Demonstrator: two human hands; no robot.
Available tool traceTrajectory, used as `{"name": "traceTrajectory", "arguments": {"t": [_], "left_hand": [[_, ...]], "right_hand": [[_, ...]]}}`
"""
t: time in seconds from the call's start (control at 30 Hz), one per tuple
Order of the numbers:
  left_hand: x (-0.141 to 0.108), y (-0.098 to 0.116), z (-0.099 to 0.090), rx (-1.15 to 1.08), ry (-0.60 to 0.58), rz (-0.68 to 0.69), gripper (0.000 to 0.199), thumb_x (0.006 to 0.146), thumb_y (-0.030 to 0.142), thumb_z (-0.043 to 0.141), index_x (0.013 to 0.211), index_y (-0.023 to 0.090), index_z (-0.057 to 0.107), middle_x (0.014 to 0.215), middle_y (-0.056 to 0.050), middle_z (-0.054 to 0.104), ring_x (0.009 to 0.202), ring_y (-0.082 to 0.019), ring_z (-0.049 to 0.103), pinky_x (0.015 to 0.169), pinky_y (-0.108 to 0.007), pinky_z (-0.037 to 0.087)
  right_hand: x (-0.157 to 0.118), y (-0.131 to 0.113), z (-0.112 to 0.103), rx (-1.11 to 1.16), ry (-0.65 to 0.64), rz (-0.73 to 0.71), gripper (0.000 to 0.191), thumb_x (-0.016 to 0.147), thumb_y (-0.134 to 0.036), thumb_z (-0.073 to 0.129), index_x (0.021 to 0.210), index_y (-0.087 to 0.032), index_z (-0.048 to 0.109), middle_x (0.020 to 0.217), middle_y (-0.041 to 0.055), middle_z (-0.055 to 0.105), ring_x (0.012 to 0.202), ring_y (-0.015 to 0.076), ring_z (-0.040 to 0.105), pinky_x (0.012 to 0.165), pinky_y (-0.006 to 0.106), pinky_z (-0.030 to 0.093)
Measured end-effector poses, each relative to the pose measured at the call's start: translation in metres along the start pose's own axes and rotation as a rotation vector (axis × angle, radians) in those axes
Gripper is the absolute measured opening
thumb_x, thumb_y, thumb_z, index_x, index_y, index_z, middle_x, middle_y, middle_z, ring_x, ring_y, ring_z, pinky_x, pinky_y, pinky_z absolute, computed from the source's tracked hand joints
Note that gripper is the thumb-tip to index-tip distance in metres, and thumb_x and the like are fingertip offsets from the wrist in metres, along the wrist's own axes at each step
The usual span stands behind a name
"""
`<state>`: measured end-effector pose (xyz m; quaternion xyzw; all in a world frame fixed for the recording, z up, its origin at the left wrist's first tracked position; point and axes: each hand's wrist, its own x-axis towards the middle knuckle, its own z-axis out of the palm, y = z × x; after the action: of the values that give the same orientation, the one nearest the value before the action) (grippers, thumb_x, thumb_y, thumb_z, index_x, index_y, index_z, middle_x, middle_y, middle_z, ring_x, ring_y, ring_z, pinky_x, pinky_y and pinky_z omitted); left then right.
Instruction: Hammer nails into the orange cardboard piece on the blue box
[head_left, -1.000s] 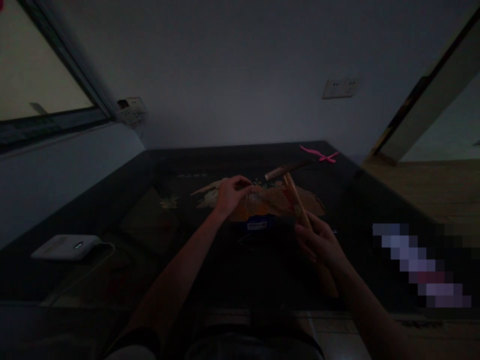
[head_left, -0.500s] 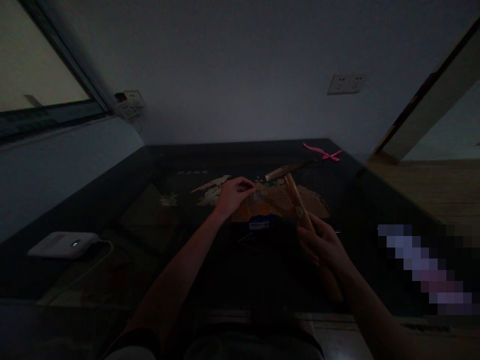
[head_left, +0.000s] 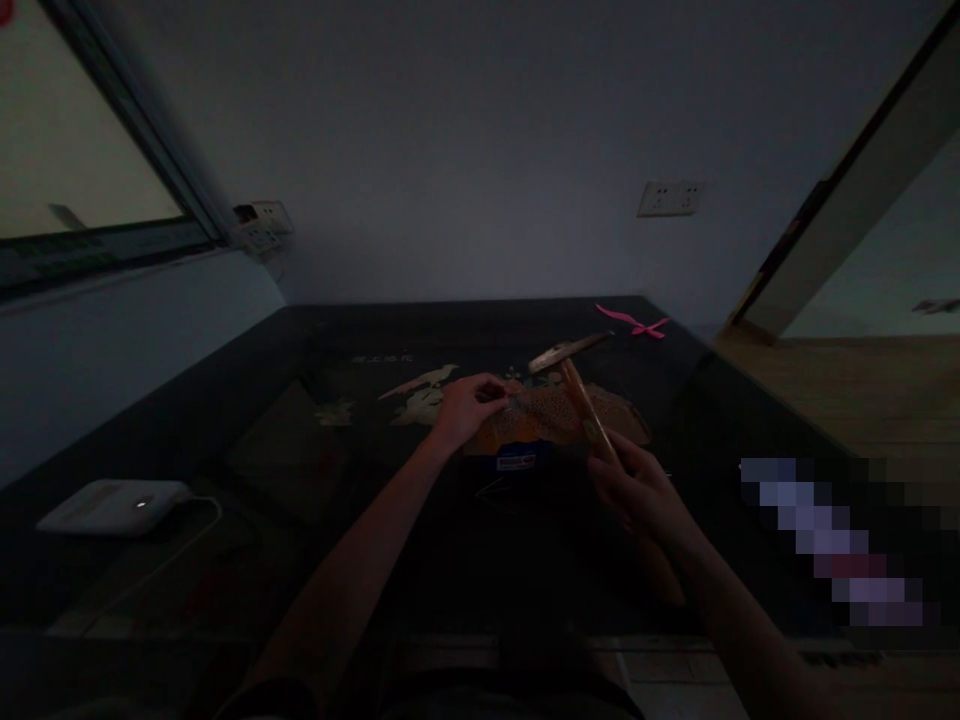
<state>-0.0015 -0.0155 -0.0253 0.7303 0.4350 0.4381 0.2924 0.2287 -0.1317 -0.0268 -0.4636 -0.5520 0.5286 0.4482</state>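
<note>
My right hand is wrapped round the wooden handle of a hammer, whose metal head is raised at the upper end, above an orange and brown patterned piece. At the left part of that piece, my left hand is closed in a pinch; what sits between its fingertips is too small and dark to name. A blue label shows along the front edge of the patterned piece. Thin light slivers lie on the dark table just in front of it.
The dark table has a bird and flower picture on its top. A white power bank with a cable lies at the left. A pink ribbon rests at the back right; a blurred-out object is at the right.
The whole view has shifted slightly with the head. The hammer head appears a little more level. Both hands keep nearly the same places and grips.
</note>
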Motion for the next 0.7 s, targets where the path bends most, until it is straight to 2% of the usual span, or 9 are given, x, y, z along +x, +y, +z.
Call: {"name": "traceTrajectory", "arguments": {"t": [0.17,0.3,0.4,0.5,0.57,0.63,0.7], "left_hand": [[0.0,0.004,0.001,-0.048,0.006,-0.046,0.013,0.069,0.008,0.067,0.079,0.015,0.064,0.079,-0.002,0.069,0.076,-0.015,0.066,0.073,-0.028,0.051],[-0.001,0.007,0.001,-0.046,0.04,-0.115,0.017,0.067,0.007,0.069,0.081,0.016,0.063,0.074,-0.002,0.068,0.072,-0.015,0.065,0.07,-0.027,0.051],[-0.002,0.008,0.001,-0.018,0.056,-0.128,0.018,0.067,0.008,0.07,0.082,0.016,0.063,0.074,-0.001,0.068,0.073,-0.015,0.065,0.07,-0.028,0.05],[-0.002,0.007,0.001,0.033,0.071,-0.123,0.024,0.066,0.009,0.072,0.086,0.017,0.063,0.077,-0.001,0.068,0.075,-0.016,0.065,0.071,-0.028,0.05],[-0.002,0.005,0.001,0.042,0.065,-0.117,0.027,0.066,0.009,0.071,0.09,0.017,0.062,0.079,-0.001,0.068,0.075,-0.015,0.065,0.07,-0.026,0.049],[-0.001,0.003,0.002,0.047,0.059,-0.098,0.027,0.066,0.011,0.072,0.09,0.017,0.062,0.078,0.0,0.068,0.074,-0.014,0.065,0.069,-0.025,0.049],[0.0,0.0,0.002,0.057,0.063,-0.084,0.026,0.065,0.012,0.073,0.089,0.017,0.063,0.076,0.0,0.067,0.073,-0.015,0.064,0.068,-0.025,0.048]], "right_hand": [[-0.002,-0.055,-0.003,-0.217,-0.051,0.011,0.053,0.081,-0.036,0.058,0.128,-0.016,0.046,0.051,-0.0094,0.043,0.033,0.0056,0.037,0.028,0.015,0.032],[-0.001,-0.094,-0.001,-0.364,-0.17,0.03,0.046,0.082,-0.034,0.056,0.124,-0.017,0.049,0.053,-0.0084,0.044,0.033,0.0059,0.037,0.029,0.015,0.032],[0.003,-0.102,0.002,-0.464,-0.232,0.042,0.038,0.082,-0.031,0.055,0.117,-0.017,0.054,0.057,-0.0062,0.049,0.036,0.007,0.041,0.031,0.016,0.035],[0.006,-0.099,0.005,-0.565,-0.243,-0.075,0.033,0.078,-0.027,0.058,0.109,-0.017,0.062,0.077,0.0015,0.062,0.061,0.0132,0.058,0.052,0.02,0.049],[0.007,-0.098,0.005,-0.595,-0.244,-0.131,0.031,0.076,-0.026,0.059,0.105,-0.017,0.064,0.089,0.0042,0.064,0.075,0.0163,0.061,0.063,0.022,0.051],[0.005,-0.1,0.004,-0.591,-0.237,-0.123,0.03,0.077,-0.027,0.058,0.105,-0.017,0.064,0.087,0.0034,0.064,0.066,0.0142,0.059,0.054,0.02,0.049],[0.003,-0.104,0.003,-0.561,-0.226,-0.09,0.031,0.079,-0.029,0.058,0.107,-0.017,0.063,0.075,0.0006,0.062,0.049,0.0099,0.052,0.04,0.018,0.042]]}}
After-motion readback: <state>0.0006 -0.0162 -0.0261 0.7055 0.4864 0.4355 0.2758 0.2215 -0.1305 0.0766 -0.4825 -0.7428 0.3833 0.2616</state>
